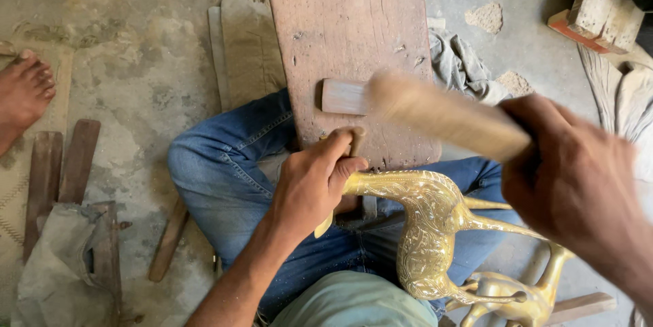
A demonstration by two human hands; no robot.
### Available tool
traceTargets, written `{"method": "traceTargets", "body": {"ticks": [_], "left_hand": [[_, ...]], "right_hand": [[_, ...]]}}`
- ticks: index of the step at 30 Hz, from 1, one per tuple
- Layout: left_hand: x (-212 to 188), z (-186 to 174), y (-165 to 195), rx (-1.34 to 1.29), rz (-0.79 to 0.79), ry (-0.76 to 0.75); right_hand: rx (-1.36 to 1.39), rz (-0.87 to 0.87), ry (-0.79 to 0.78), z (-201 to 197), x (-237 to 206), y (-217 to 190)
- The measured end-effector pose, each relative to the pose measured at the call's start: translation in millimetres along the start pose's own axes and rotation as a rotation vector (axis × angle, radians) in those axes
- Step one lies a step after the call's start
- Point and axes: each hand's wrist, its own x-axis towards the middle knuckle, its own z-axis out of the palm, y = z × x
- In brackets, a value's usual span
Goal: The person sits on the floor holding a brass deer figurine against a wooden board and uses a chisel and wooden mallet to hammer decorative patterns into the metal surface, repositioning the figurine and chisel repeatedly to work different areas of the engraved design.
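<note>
Engraved brass deer (pixel 425 232) under left hand (pixel 313 181); blurred wooden mallet (pixel 442 115) in right hand (pixel 575 177).

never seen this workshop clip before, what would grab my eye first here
The shiny engraved brass animal figure lying across the person's lap in blue jeans, low in the middle. Above it, the right hand swings a blurred wooden mallet, while the left hand steadies a small tool against the figure in front of a worn wooden board.
</note>
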Motion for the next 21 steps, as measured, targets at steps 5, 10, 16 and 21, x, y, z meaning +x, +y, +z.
{"method": "traceTargets", "body": {"ticks": [5, 10, 16, 21], "left_hand": [[30, -6, 12, 0.178, 0.027, -0.325], [48, 1, 20, 0.249, 0.039, -0.576], [45, -2, 22, 0.274, 0.089, -0.502], [-2, -14, 12, -0.162, -0.184, 0.278]], "right_hand": [[0.133, 0.227, 0.0, 47, -34, 19], [0.262, 0.342, 0.021, 88, -84, 17], [0.291, 0.488, -0.112, 132, -120, 25], [0.788, 0.5, 0.137, 133, -116, 45]]}}
